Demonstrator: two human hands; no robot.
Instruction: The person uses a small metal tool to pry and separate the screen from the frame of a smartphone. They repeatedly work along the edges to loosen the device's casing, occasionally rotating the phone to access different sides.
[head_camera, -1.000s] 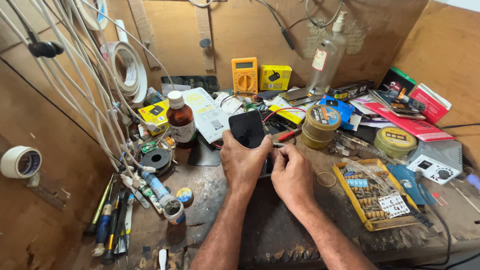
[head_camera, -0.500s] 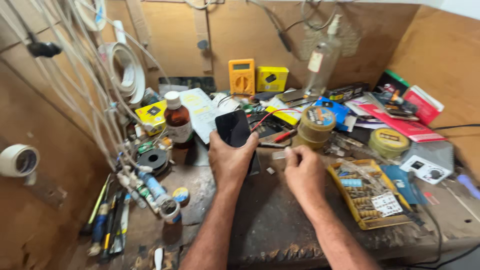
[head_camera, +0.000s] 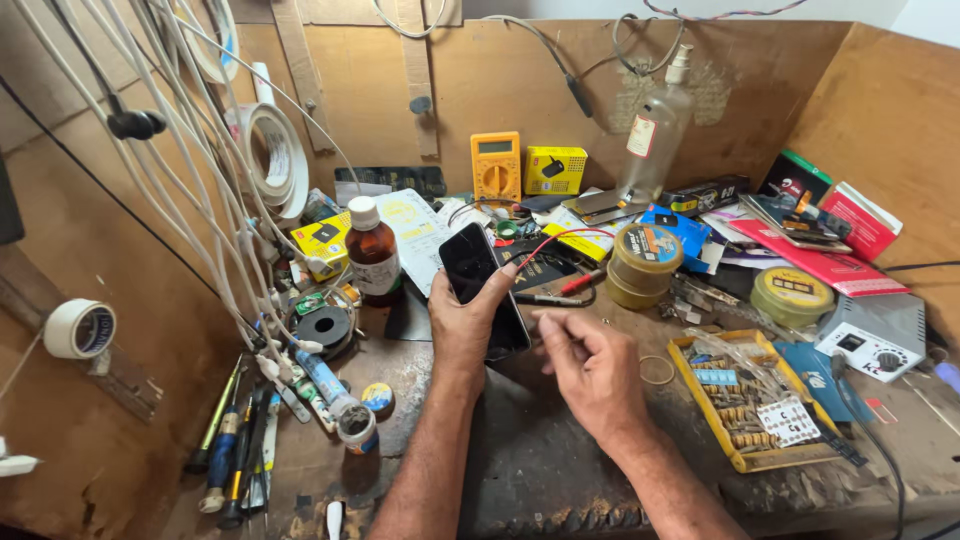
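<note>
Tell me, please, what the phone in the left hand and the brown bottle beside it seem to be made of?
Phone: glossy black glass face, judging by its reflections. Brown bottle: translucent amber, glass or plastic, unclear which, with a matte white cap that looks plastic.

Yellow multimeter (head_camera: 496, 166), brown bottle (head_camera: 373, 255)

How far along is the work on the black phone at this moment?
Done: nothing shows as finished; the phone looks whole, its dark screen unlit. In hand: the left hand holds it tilted above the bench, while the right hand hovers beside its lower end, fingers pinched; whether they grip anything is unclear. Left: the yellow multimeter and yellow tray of small parts lie untouched.
</note>
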